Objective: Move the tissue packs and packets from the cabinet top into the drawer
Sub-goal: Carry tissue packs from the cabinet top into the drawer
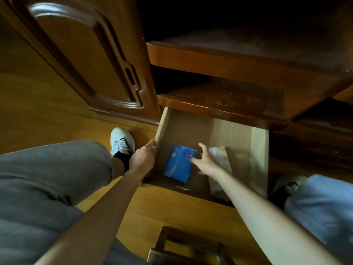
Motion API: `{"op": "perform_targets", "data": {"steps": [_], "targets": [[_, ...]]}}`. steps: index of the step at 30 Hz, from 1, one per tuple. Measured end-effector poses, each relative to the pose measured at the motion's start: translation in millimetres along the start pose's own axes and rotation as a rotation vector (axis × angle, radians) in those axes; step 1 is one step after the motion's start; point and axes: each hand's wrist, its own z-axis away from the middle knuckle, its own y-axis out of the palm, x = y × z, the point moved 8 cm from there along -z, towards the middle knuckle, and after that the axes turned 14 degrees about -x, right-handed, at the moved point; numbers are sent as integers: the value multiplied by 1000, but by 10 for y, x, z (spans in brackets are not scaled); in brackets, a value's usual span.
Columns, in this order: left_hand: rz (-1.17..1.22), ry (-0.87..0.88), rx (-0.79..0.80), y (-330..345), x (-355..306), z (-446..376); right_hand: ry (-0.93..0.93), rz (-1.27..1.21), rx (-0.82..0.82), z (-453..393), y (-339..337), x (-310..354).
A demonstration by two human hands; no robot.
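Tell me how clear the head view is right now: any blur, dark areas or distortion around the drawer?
Head view: wide-angle bending curves the cabinet edges; upper shelves are nearly black; the drawer is lit; the blue pack is sharp; the right hand and pale packet are motion-blurred.

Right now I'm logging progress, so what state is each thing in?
Drawer: pulled open.
Blue pack: lying flat in the drawer.
Pale packet: in the drawer, right of the blue pack, partly under the right arm.
Left hand: on the drawer's left wall.
Right hand: open, fingers spread over the blue pack.
Cabinet door: swung open.
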Motion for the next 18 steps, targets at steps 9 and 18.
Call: {"op": "perform_targets", "data": {"steps": [9, 18], "targets": [[342, -177, 155, 60, 310, -151, 48, 115, 19, -186, 357, 73], [522, -268, 340, 213, 450, -72, 191, 11, -53, -280, 310, 42]]}}
